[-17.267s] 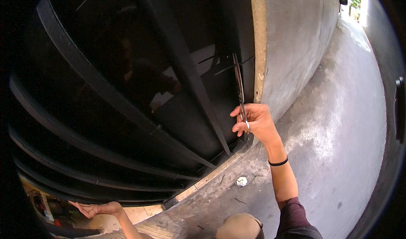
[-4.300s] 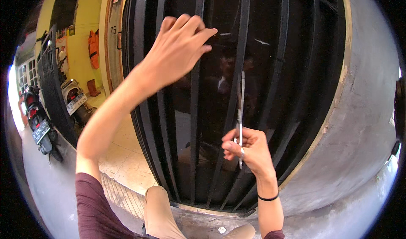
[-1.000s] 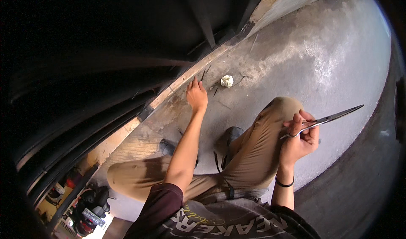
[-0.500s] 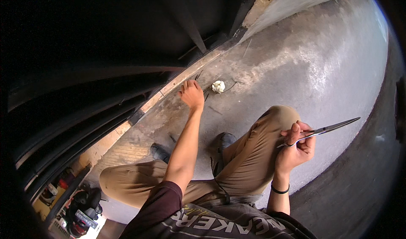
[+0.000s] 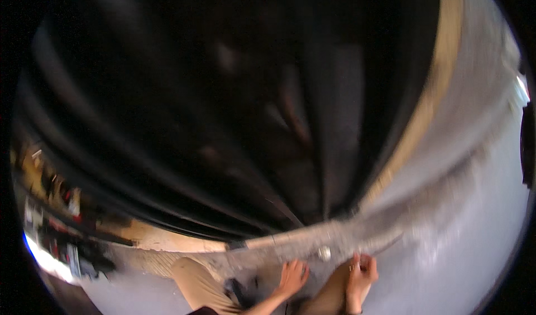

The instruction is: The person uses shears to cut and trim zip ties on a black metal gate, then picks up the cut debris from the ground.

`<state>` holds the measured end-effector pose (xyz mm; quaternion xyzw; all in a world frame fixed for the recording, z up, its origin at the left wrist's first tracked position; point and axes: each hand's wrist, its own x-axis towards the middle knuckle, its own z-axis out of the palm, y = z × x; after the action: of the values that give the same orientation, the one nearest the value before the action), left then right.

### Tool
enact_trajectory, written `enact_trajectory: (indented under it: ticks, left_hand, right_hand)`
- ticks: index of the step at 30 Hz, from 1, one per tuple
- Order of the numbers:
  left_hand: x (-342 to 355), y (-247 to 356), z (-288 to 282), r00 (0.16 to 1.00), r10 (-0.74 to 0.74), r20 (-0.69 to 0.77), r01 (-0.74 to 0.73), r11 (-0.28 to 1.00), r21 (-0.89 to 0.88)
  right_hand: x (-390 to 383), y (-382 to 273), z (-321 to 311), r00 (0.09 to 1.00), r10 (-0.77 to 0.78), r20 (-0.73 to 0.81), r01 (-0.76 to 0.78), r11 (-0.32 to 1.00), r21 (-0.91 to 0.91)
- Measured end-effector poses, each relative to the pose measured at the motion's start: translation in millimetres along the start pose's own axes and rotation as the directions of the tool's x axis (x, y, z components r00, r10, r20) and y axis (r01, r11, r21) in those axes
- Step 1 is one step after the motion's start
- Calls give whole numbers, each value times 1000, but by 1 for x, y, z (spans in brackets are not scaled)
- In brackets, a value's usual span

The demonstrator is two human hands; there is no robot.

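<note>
Motion smears the whole view. Low in the middle, my left hand [image 5: 293,278] is over the floor with its fingers curled together; a small dark bit shows at the fingertips, too blurred to name. To its right, above my right knee, my right hand [image 5: 363,275] is closed on the scissors, whose handle loops sit at the fingers. The scissors' blade [image 5: 394,242] is only a faint streak pointing up and right. A small crumpled white ball [image 5: 324,253] lies on the floor between and beyond my hands.
A large dark slatted structure [image 5: 223,147] fills most of the view ahead, above a pale ledge [image 5: 178,239]. Grey floor [image 5: 446,259] stretches to the right. At the far left are mixed dark and red items [image 5: 70,237], blurred. My bent legs [image 5: 195,284] are at the bottom.
The view has swung upward, so the dark structure fills more of it and my hands sit lower. My right hand has come closer to my left, with the scissors still in it.
</note>
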<state>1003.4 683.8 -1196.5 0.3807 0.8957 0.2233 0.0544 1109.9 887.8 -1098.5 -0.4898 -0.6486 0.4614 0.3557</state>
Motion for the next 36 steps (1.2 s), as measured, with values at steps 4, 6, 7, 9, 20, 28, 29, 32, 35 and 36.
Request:
enact_trajectory:
  ticks: [4,6,7,9,20,28,29,32,35,36]
  left_hand:
    - [10,-37,-65,924,-346,166,364,927,-93]
    - [26,-17,-158,962,-229,-149,217,972,-92]
    - [39,11,-242,920,-43,-388,70,996,58]
    - [39,17,-337,766,65,-639,74,979,188]
    - [97,82,-742,-149,639,-755,154,769,620]
    - [132,110,-895,-73,753,-654,360,631,687]
    - [132,113,-894,-47,767,-640,411,599,687]
    - [141,112,-904,-61,823,-565,401,539,741]
    - [142,123,-913,-53,829,-557,414,526,743]
    - [142,131,-916,-67,840,-538,402,516,756]
  right_hand:
    - [24,-71,-18,905,102,412,-55,991,-124]
    - [24,-73,-13,963,-29,268,42,998,-43]
    - [25,-73,-13,969,-88,231,95,995,-19]
    - [42,-21,9,963,-50,265,83,990,-113]
    - [65,-16,32,989,-66,135,77,994,-77]
    - [57,-6,18,989,-91,-112,93,996,6]
    - [56,-6,14,987,-90,-134,95,995,29]
    - [53,-29,-6,999,24,-27,-21,992,128]
    - [79,-7,-18,996,-80,49,44,860,509]
    - [75,-3,-19,998,-67,10,52,857,513]
